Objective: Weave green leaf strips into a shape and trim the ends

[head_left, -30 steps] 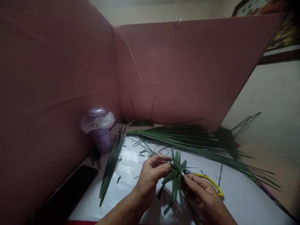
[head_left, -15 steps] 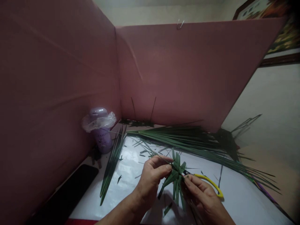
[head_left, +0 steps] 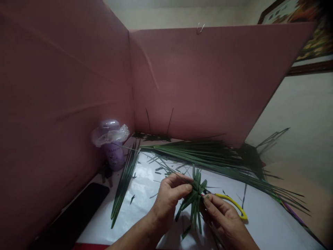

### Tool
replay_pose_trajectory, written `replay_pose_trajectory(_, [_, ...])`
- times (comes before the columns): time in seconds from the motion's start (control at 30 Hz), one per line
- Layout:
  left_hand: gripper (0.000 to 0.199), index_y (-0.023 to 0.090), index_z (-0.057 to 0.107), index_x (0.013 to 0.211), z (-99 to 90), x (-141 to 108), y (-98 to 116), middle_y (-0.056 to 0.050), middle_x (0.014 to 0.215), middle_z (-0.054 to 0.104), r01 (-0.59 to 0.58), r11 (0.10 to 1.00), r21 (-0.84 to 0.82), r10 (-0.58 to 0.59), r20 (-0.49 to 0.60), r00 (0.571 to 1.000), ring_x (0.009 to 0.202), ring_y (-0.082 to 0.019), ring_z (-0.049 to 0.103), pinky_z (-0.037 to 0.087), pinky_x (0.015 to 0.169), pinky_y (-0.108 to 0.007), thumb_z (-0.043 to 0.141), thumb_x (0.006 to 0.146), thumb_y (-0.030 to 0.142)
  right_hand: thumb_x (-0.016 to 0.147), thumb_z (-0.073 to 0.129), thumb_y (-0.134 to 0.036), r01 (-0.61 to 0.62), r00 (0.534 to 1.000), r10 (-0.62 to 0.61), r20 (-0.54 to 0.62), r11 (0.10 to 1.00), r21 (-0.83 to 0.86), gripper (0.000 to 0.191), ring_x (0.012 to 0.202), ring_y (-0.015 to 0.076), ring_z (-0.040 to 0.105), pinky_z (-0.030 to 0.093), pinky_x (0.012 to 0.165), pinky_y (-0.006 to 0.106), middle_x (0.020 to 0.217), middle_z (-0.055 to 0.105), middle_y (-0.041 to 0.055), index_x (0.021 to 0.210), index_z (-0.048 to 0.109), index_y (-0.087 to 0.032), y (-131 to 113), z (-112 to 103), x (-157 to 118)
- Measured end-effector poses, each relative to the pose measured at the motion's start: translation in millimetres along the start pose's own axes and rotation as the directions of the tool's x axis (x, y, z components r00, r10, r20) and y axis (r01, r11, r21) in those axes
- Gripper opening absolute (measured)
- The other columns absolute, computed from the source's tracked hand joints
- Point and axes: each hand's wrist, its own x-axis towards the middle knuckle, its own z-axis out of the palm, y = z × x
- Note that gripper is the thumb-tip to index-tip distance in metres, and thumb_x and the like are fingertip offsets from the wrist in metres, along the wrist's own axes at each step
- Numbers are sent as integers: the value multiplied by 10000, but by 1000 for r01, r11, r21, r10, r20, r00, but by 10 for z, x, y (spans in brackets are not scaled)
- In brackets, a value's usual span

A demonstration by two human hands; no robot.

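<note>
Between my two hands is a woven star of green palm leaf strips [head_left: 194, 198], its pointed ends spreading out above and below. My left hand [head_left: 174, 194] pinches its upper left side between thumb and fingers. My right hand [head_left: 221, 213] is closed at the right edge of the star, thumb against fingertips; a small red spot shows by those fingertips. Whether they grip a strip or something else is hidden. Scissors with a yellow handle [head_left: 232, 203] lie on the white table just behind my right hand, their blades partly covered by the star.
Long green palm leaves [head_left: 187, 152] stretch across the back of the white table [head_left: 262, 222]. A smaller leaf bundle [head_left: 125, 187] lies at left. Nearby are a purple bottle [head_left: 114, 154] with clear plastic around it, a black phone-like slab [head_left: 75, 215] and cut scraps. Pink panels [head_left: 203, 80] stand behind and left.
The star has turned slightly in my hands, its lower strips shifting. My right fingertips have drawn a little away from its centre. My left hand keeps its pinch.
</note>
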Motion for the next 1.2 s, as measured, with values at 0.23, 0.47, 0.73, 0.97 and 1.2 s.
replay_pose_trajectory(0.23, [103, 135, 633, 781, 8, 3, 7, -23, 722, 605, -11, 1000, 0, 11, -2, 1000, 670, -112, 529, 390, 665, -243, 634, 678, 140, 691, 708, -381, 25, 1000, -25, 9, 999, -39, 248, 567, 89, 390, 340, 521, 168, 637, 498, -20, 672, 615, -152, 53, -43, 37])
replay_pose_trajectory(0.47, [103, 137, 631, 773, 16, 14, 17, -19, 713, 603, 1, 1000, 20, 0, -20, 1000, 658, -110, 533, 400, 653, -238, 645, 673, 159, 759, 656, -354, 5, 996, -3, 86, 1000, -22, 227, 562, 73, 346, 310, 511, 153, 644, 473, -27, 683, 599, -147, 78, -47, 29])
replay_pose_trajectory(0.73, [96, 140, 628, 753, 16, 6, 6, -13, 685, 598, 6, 999, 35, -5, -26, 1000, 636, -101, 525, 394, 637, -230, 658, 667, 170, 796, 621, -335, -11, 993, 13, 115, 1000, -12, 214, 550, 66, 311, 287, 491, 151, 633, 438, -35, 702, 578, -147, 141, -105, 36])
replay_pose_trajectory(0.97, [101, 141, 631, 774, 6, 16, 0, -24, 698, 606, -11, 999, 53, 11, -14, 1000, 651, -114, 531, 394, 649, -243, 650, 686, 186, 758, 662, -352, -31, 996, 28, 80, 999, 31, 227, 553, 65, 340, 315, 496, 145, 629, 456, -28, 695, 598, -143, 78, -20, -2])
replay_pose_trajectory(1.2, [144, 136, 654, 834, 35, -42, 47, -43, 770, 639, -39, 997, 63, 35, 64, 997, 724, -138, 553, 406, 704, -256, 631, 699, 183, 702, 714, -350, -6, 999, 3, 48, 998, 65, 205, 598, 76, 426, 381, 541, 148, 706, 541, -6, 765, 663, -161, 28, 43, -18])
